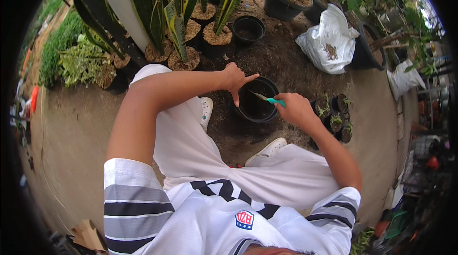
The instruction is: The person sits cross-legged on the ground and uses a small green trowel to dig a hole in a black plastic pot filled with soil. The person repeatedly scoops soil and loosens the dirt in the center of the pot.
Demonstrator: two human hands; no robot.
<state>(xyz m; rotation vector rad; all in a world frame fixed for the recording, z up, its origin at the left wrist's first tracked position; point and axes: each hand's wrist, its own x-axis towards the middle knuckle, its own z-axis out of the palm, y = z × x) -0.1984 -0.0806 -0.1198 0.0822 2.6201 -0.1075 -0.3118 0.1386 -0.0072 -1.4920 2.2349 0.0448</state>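
A black plastic plant pot [243, 115] stands on the soil between my feet, its inside dark. My left hand [234, 79] is at the pot's far left rim, with thumb and index finger spread wide; whether they press on the rim is hard to tell. In my right hand [294, 110] is a small garden trowel [274, 101], held by its green handle. The trowel's narrow blade points left over the pot's opening. How much soil the pot holds is unclear in the shadow.
Potted snake plants [218, 35] stand beyond my left arm. Farther off are an empty black pot [248, 29], a large planter [286, 1] and a white sack [331, 40]. Small potted seedlings [335, 119] sit right of my right hand. My white clogs [266, 150] flank the pot.
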